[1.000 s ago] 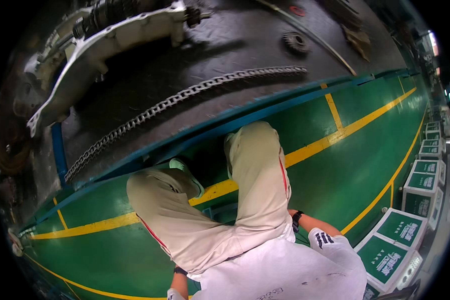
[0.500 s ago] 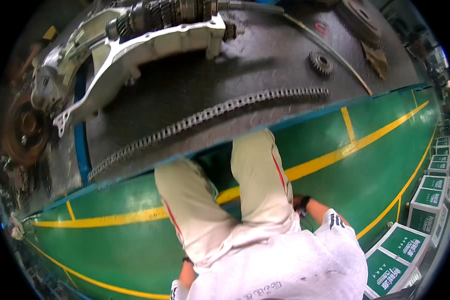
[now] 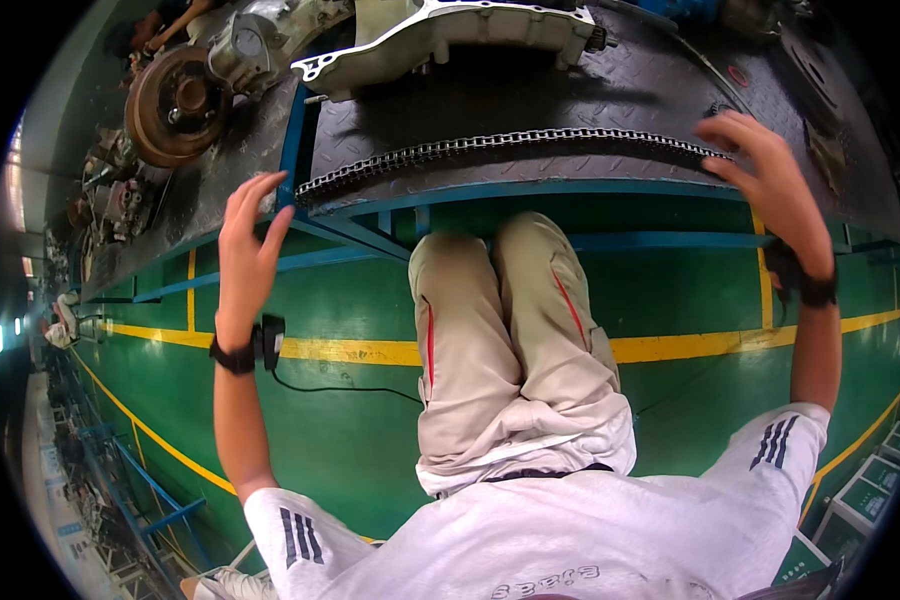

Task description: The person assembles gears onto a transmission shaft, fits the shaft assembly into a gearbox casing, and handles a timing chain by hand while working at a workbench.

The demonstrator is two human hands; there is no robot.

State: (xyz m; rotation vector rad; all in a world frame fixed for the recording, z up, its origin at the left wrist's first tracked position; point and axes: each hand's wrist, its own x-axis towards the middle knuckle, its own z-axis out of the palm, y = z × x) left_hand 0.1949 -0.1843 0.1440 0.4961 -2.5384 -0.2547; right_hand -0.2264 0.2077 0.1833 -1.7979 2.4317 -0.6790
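Observation:
A long metal roller chain (image 3: 520,139) lies in a shallow arc along the near edge of the dark steel bench (image 3: 410,110). My left hand (image 3: 248,240) is open beside the chain's left end, fingers stretched up and thumb apart, holding nothing. At the other end, my right hand (image 3: 775,180) has its fingers and thumb spread around the chain's tip; whether it touches the links I cannot tell. A small toothed gear (image 3: 718,108) shows partly behind my right fingertips. Behind the chain, a pale metal gearbox housing (image 3: 470,28) is cut off by the view's top.
A rusty brake disc (image 3: 165,110) and heaped metal parts sit on the left bench. Toward the right lie a thin rod (image 3: 715,72), a red ring (image 3: 738,76) and a large round plate (image 3: 810,75). Another person's arm (image 3: 180,25) shows at the far left. Boxes (image 3: 870,490) stand lower right.
Both my hands have risen from beside my body to the two ends of the chain. My view has shifted, showing more of the left bench. The chain appears to lie as before.

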